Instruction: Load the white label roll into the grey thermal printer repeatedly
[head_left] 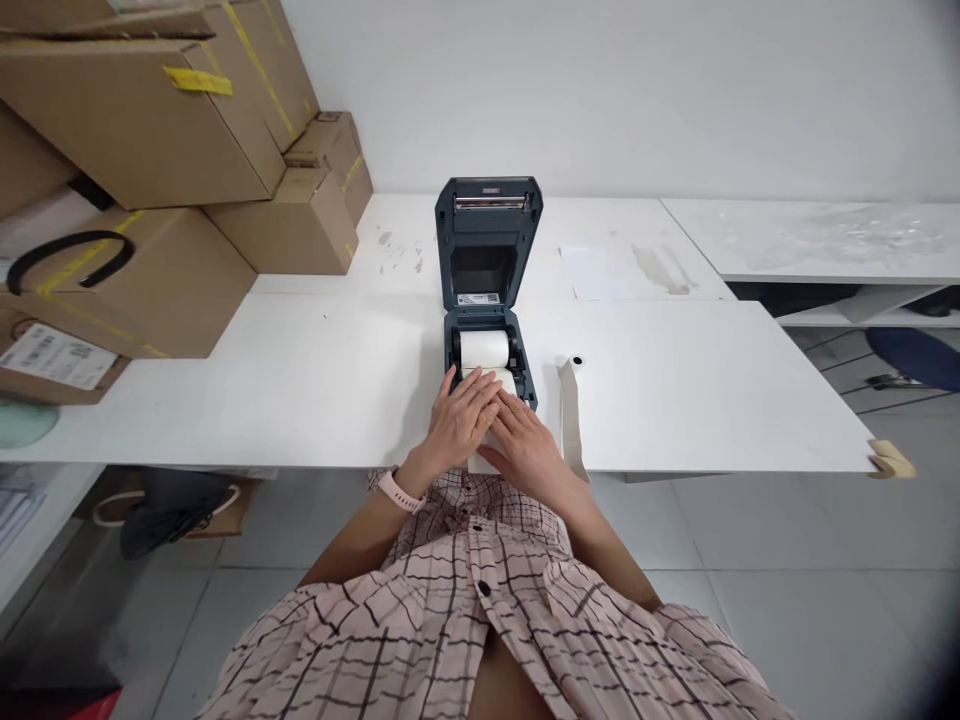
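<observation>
A dark label printer (489, 250) stands on the white table with its lid raised. Inside its lower half sits a white label roll (484, 349), and a strip of its paper comes toward me beneath my hands. My left hand (459, 415) lies over the strip at the printer's front, fingers stretched forward. Beside it, my right hand (523, 440) rests with its fingers extended too, their tips close to or touching the left fingers. Just right of the printer, a partly unrolled narrow paper roll (571, 410) trails to the table's front edge.
Stacked cardboard boxes (142, 130) fill the left side, one with a black handle (71, 255). A white sheet (589, 272) lies at the back right. Farther right is a shelf unit (840, 245) with clear plastic on top and a dark blue chair (915, 357).
</observation>
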